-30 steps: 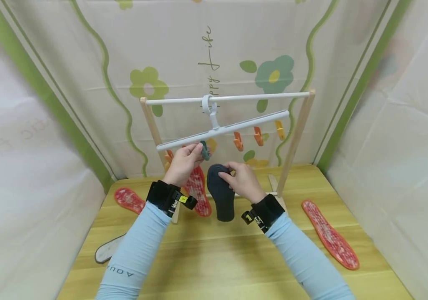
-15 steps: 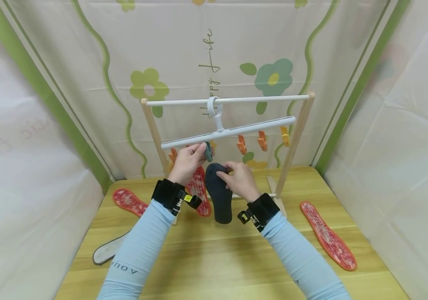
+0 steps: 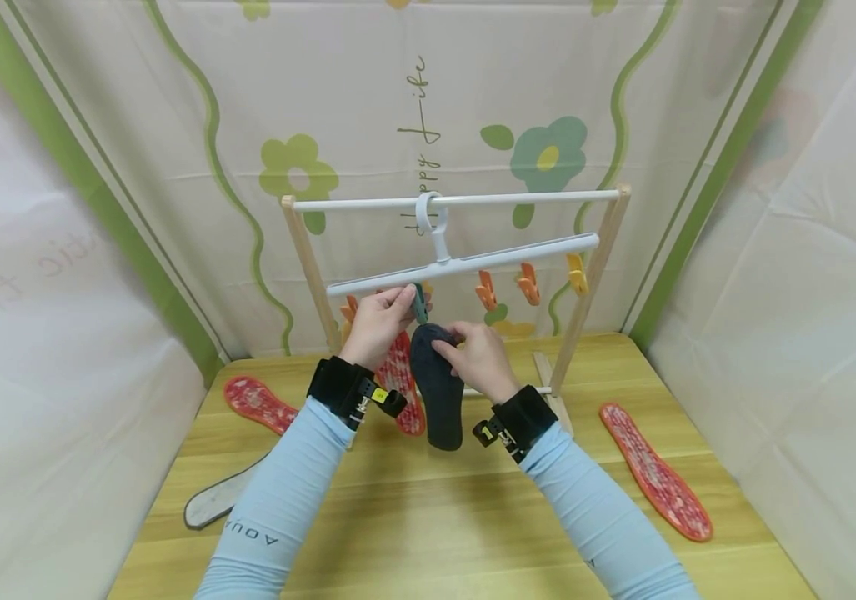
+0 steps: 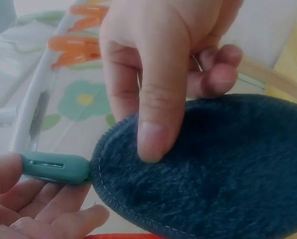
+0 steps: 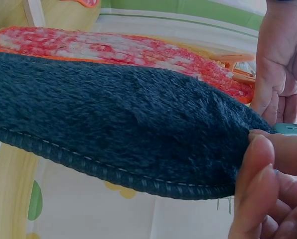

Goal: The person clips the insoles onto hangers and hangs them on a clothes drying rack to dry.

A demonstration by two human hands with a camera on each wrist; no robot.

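the left hand pinches the green clip under the white hanger while the right hand pinches the dark insole at the clip's mouth, which could slip out if the clip closes shallow.

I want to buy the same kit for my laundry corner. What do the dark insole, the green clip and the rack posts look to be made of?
The dark insole looks like fleecy fabric: fuzzy matte pile, with a stitched corded edge. The green clip seems smooth moulded plastic with a slight sheen. The rack posts look like pale unpainted wood, though the grain is too small to confirm. The white hanger appears to be plastic too.
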